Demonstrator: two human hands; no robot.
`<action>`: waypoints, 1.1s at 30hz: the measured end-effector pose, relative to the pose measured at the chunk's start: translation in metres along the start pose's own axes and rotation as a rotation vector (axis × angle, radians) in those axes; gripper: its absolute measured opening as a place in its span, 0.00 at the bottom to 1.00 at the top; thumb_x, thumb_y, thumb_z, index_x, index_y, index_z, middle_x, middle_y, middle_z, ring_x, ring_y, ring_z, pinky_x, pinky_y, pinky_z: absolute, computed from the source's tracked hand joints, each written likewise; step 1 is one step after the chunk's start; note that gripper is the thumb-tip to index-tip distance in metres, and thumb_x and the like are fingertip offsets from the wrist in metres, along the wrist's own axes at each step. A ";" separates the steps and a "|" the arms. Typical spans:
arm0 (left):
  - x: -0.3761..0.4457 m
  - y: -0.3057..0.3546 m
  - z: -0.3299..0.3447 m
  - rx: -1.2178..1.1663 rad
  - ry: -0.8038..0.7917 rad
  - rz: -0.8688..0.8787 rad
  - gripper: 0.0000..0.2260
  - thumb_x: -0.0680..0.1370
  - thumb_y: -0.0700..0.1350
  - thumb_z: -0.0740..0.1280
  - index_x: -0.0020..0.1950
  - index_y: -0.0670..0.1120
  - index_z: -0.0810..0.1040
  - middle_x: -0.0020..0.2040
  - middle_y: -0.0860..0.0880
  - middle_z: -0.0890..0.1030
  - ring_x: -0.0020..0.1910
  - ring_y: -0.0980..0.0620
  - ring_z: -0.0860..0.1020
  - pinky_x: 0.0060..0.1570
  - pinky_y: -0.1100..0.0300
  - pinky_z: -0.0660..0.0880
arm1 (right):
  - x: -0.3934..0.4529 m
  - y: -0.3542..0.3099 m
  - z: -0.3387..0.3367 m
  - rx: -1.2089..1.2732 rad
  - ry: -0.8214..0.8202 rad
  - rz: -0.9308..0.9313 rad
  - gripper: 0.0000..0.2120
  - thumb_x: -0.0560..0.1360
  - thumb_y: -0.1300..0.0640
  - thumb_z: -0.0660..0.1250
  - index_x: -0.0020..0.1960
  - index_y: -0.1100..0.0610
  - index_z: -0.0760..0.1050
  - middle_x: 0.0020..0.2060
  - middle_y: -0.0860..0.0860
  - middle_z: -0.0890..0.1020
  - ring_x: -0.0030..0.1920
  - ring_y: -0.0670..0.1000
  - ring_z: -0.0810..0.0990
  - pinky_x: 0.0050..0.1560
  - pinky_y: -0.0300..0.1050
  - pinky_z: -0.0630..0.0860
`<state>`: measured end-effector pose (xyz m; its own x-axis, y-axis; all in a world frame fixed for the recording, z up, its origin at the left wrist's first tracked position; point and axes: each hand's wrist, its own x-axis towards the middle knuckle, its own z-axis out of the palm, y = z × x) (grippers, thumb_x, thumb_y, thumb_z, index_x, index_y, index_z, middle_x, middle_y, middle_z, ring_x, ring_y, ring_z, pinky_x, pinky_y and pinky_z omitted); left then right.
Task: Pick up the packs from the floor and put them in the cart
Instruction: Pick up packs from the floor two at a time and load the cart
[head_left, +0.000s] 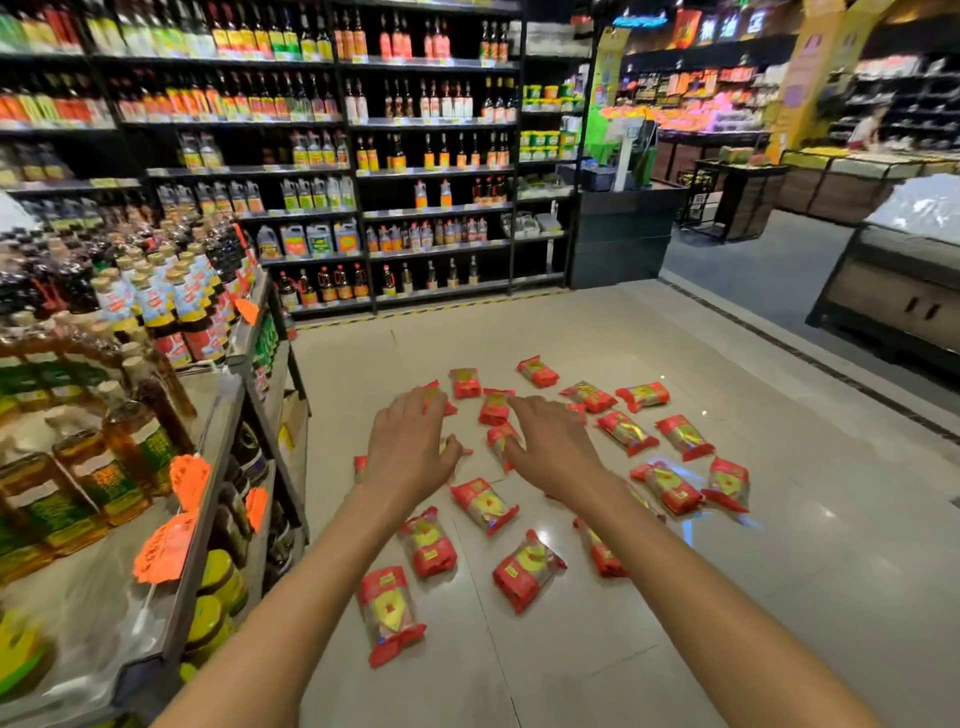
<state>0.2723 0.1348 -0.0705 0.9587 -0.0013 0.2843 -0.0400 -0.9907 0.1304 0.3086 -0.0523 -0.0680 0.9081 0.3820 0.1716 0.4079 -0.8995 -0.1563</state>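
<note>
Both hands, the left hand and the right hand, reach out empty with fingers spread over the red packs scattered on the floor mid-frame, so each should grab one nearby pack firmly.

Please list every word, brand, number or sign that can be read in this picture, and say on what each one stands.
None can be read with certainty.
Red packs on the floor: yellow labels, print blurred.
Orange price tags on the left display: handwriting too blurred.
Bottle labels: too small.
Hanging signs at top right: characters blurred, not legible.
</note>
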 end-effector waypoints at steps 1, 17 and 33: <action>0.011 -0.008 0.004 0.012 0.009 0.004 0.23 0.76 0.52 0.70 0.68 0.45 0.75 0.66 0.41 0.77 0.65 0.38 0.75 0.62 0.46 0.71 | 0.014 0.000 0.004 -0.001 0.006 -0.003 0.25 0.81 0.50 0.60 0.76 0.57 0.65 0.70 0.56 0.74 0.69 0.59 0.72 0.67 0.54 0.69; 0.192 -0.158 0.202 -0.116 -0.144 -0.235 0.27 0.74 0.55 0.59 0.69 0.43 0.75 0.65 0.41 0.78 0.63 0.39 0.77 0.59 0.46 0.75 | 0.285 0.003 0.211 0.123 -0.204 -0.108 0.26 0.78 0.51 0.62 0.74 0.57 0.67 0.63 0.56 0.78 0.63 0.60 0.76 0.60 0.55 0.73; 0.144 -0.341 0.694 -0.804 -0.488 -1.158 0.23 0.77 0.39 0.74 0.69 0.37 0.71 0.61 0.38 0.79 0.54 0.45 0.79 0.37 0.70 0.71 | 0.387 0.070 0.707 0.426 -0.779 0.308 0.23 0.79 0.53 0.66 0.72 0.61 0.70 0.64 0.62 0.79 0.64 0.63 0.78 0.64 0.54 0.74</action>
<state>0.6196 0.3775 -0.7335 0.5572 0.5082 -0.6567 0.8049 -0.1363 0.5775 0.7557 0.1824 -0.7002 0.7267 0.3129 -0.6116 -0.0003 -0.8901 -0.4557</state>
